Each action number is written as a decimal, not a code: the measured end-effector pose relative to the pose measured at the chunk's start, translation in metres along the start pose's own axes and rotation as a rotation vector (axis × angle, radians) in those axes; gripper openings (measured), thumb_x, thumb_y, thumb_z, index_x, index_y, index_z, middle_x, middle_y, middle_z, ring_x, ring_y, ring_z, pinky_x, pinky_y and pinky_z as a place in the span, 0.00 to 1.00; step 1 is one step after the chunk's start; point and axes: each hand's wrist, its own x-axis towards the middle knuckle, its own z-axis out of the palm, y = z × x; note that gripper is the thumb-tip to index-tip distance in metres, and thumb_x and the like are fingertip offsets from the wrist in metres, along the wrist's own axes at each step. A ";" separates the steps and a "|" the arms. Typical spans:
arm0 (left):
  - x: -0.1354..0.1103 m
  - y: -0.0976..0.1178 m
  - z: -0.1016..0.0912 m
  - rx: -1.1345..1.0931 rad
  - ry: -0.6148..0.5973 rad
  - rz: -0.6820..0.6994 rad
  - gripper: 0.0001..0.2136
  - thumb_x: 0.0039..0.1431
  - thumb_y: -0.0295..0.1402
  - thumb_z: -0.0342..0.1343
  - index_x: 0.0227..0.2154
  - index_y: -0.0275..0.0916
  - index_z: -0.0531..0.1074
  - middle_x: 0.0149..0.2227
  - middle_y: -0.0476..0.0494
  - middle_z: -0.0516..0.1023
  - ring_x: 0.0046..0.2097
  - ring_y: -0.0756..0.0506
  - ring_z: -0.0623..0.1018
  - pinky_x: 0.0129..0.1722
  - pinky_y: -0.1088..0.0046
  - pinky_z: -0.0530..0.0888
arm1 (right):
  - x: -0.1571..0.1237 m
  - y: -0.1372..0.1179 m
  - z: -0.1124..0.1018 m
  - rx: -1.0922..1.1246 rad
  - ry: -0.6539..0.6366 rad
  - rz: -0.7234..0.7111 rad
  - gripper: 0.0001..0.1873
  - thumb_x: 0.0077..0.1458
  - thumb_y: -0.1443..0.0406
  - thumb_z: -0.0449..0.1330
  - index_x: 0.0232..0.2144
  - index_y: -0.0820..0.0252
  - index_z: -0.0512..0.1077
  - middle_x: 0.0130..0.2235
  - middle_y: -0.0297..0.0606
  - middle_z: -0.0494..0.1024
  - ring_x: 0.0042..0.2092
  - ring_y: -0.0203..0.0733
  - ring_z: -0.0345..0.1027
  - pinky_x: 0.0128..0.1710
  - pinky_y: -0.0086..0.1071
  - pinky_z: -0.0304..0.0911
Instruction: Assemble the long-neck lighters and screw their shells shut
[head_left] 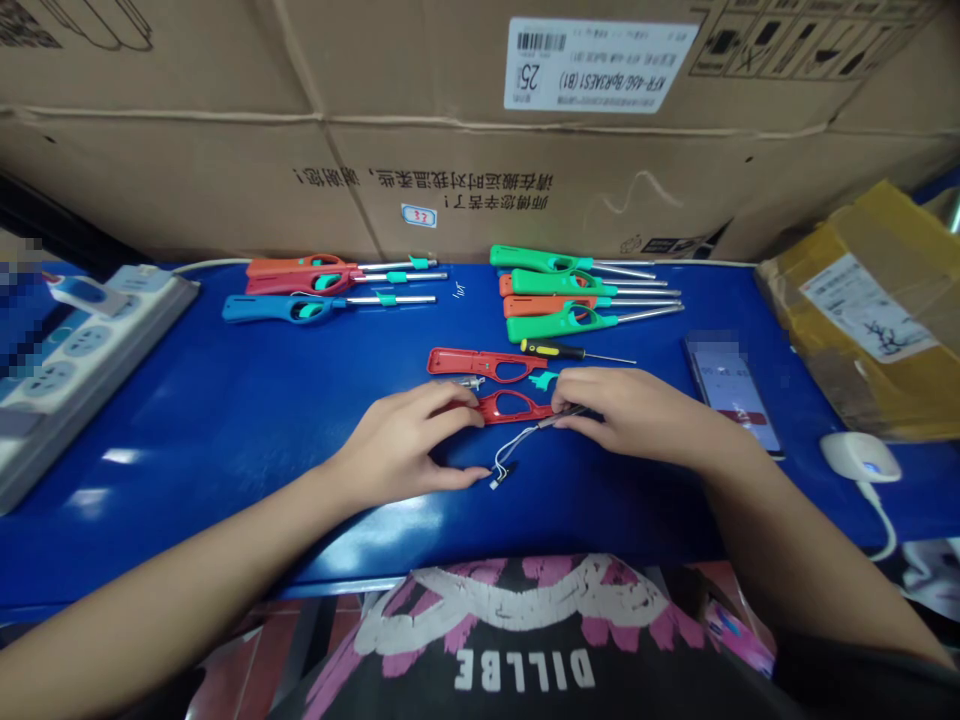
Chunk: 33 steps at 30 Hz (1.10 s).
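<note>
My left hand [409,440] has its thumb and fingers apart. Its fingertips reach the left end of a red lighter shell half [496,408], and the thumb lies close to a small black igniter piece [504,474] with white wires [512,445]. My right hand [611,405] pinches a thin metal lighter tube [553,420], from which the wires run. A second red shell half [469,363] lies just behind. Beside my right fingers rests a teal trigger [543,381]. A metallic part [471,382], partly covered, shows by my left fingers.
Behind lie green and orange lighters [562,322] at right, with red, orange and blue ones [285,309] at left. A screwdriver [555,349], a phone [733,395], a white device [859,456] and a taped parcel [870,310] are rightward. A power strip [90,350] stands left; cardboard [225,190] walls the back.
</note>
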 end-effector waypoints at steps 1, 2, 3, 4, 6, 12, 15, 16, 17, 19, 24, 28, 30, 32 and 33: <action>0.001 0.000 0.000 0.002 0.001 0.014 0.20 0.58 0.50 0.63 0.45 0.41 0.75 0.49 0.42 0.78 0.50 0.41 0.80 0.45 0.64 0.79 | 0.000 0.000 -0.001 0.006 0.004 0.001 0.06 0.67 0.62 0.56 0.38 0.56 0.71 0.40 0.35 0.76 0.41 0.42 0.71 0.39 0.33 0.61; 0.001 0.000 0.000 0.004 0.006 0.027 0.21 0.57 0.51 0.63 0.44 0.40 0.75 0.48 0.41 0.79 0.49 0.41 0.80 0.45 0.64 0.79 | -0.001 0.000 -0.001 0.014 0.010 0.001 0.06 0.67 0.62 0.55 0.38 0.56 0.71 0.40 0.36 0.76 0.41 0.42 0.71 0.39 0.33 0.61; 0.002 0.000 0.000 0.007 0.011 0.037 0.23 0.56 0.53 0.64 0.44 0.39 0.75 0.47 0.40 0.79 0.47 0.40 0.80 0.44 0.63 0.79 | -0.001 0.000 -0.002 0.022 0.017 0.001 0.06 0.67 0.63 0.55 0.38 0.56 0.71 0.40 0.36 0.76 0.41 0.42 0.70 0.39 0.34 0.61; 0.002 0.001 0.000 0.012 0.017 0.048 0.24 0.55 0.54 0.64 0.44 0.38 0.76 0.47 0.40 0.79 0.46 0.40 0.80 0.43 0.62 0.79 | -0.002 0.000 -0.002 0.030 0.022 0.000 0.07 0.67 0.63 0.54 0.38 0.56 0.70 0.41 0.36 0.76 0.41 0.42 0.70 0.40 0.34 0.61; 0.003 0.001 0.000 0.027 0.031 0.064 0.23 0.56 0.53 0.64 0.44 0.38 0.76 0.46 0.39 0.79 0.45 0.40 0.80 0.43 0.62 0.78 | -0.003 -0.001 -0.003 0.047 0.031 -0.005 0.07 0.68 0.62 0.54 0.38 0.56 0.70 0.41 0.36 0.76 0.41 0.42 0.70 0.41 0.34 0.61; 0.001 0.001 0.000 0.034 0.079 0.066 0.14 0.63 0.40 0.62 0.47 0.39 0.75 0.44 0.43 0.81 0.43 0.43 0.80 0.42 0.65 0.77 | -0.003 -0.003 -0.004 0.080 0.040 -0.013 0.09 0.69 0.61 0.52 0.40 0.56 0.70 0.42 0.36 0.76 0.43 0.43 0.70 0.43 0.35 0.61; 0.001 0.000 0.001 0.045 0.132 0.088 0.15 0.63 0.34 0.62 0.51 0.38 0.73 0.44 0.43 0.82 0.42 0.45 0.81 0.41 0.67 0.77 | -0.003 -0.004 -0.005 0.080 0.037 0.000 0.08 0.69 0.61 0.52 0.40 0.56 0.70 0.42 0.35 0.76 0.42 0.42 0.70 0.42 0.35 0.61; 0.000 0.000 0.002 0.050 0.145 0.101 0.15 0.63 0.33 0.62 0.51 0.38 0.73 0.43 0.43 0.82 0.41 0.45 0.80 0.40 0.68 0.76 | -0.004 -0.004 -0.006 0.079 0.036 0.003 0.08 0.69 0.61 0.52 0.40 0.56 0.70 0.42 0.35 0.76 0.42 0.42 0.70 0.41 0.35 0.61; 0.000 -0.001 0.002 0.053 0.156 0.114 0.15 0.64 0.31 0.62 0.52 0.38 0.73 0.43 0.44 0.82 0.40 0.46 0.80 0.40 0.68 0.76 | -0.004 -0.004 -0.006 0.079 0.034 0.005 0.08 0.69 0.61 0.52 0.40 0.56 0.70 0.42 0.35 0.76 0.42 0.42 0.70 0.41 0.35 0.61; -0.001 -0.002 0.003 0.053 0.173 0.140 0.15 0.64 0.29 0.61 0.53 0.38 0.72 0.41 0.44 0.82 0.38 0.47 0.80 0.38 0.69 0.75 | -0.004 -0.004 -0.007 0.078 0.028 0.007 0.09 0.69 0.60 0.52 0.40 0.56 0.70 0.42 0.35 0.76 0.41 0.42 0.70 0.40 0.34 0.61; -0.001 -0.002 0.006 0.031 0.183 0.129 0.12 0.66 0.30 0.59 0.51 0.36 0.73 0.41 0.43 0.83 0.38 0.46 0.80 0.40 0.69 0.76 | -0.003 -0.002 -0.005 0.034 0.029 0.003 0.08 0.69 0.60 0.52 0.40 0.56 0.70 0.42 0.35 0.76 0.41 0.42 0.71 0.39 0.34 0.60; 0.002 -0.002 0.010 -0.046 0.125 0.006 0.07 0.70 0.31 0.53 0.44 0.35 0.75 0.40 0.43 0.82 0.40 0.46 0.80 0.43 0.68 0.77 | -0.002 -0.001 -0.003 -0.007 0.028 0.007 0.08 0.69 0.60 0.52 0.40 0.56 0.69 0.41 0.35 0.76 0.41 0.42 0.70 0.38 0.34 0.59; 0.003 -0.002 0.011 -0.066 0.117 -0.048 0.08 0.71 0.32 0.52 0.43 0.35 0.75 0.39 0.42 0.81 0.41 0.46 0.80 0.44 0.68 0.77 | -0.002 -0.001 -0.004 -0.022 0.027 0.011 0.09 0.69 0.61 0.51 0.40 0.56 0.69 0.41 0.35 0.76 0.40 0.42 0.70 0.38 0.34 0.59; 0.004 -0.002 0.013 -0.075 0.112 -0.084 0.09 0.71 0.33 0.51 0.42 0.35 0.75 0.39 0.42 0.81 0.41 0.45 0.80 0.43 0.68 0.77 | -0.002 -0.001 -0.004 -0.035 0.025 0.011 0.09 0.69 0.61 0.51 0.39 0.56 0.70 0.41 0.36 0.76 0.40 0.42 0.71 0.37 0.34 0.59; 0.004 -0.002 0.013 -0.074 0.110 -0.097 0.10 0.71 0.33 0.51 0.42 0.35 0.76 0.39 0.41 0.81 0.41 0.45 0.80 0.43 0.68 0.77 | -0.002 -0.002 -0.004 -0.042 0.024 0.011 0.09 0.69 0.61 0.51 0.39 0.56 0.70 0.41 0.36 0.76 0.40 0.42 0.71 0.37 0.34 0.59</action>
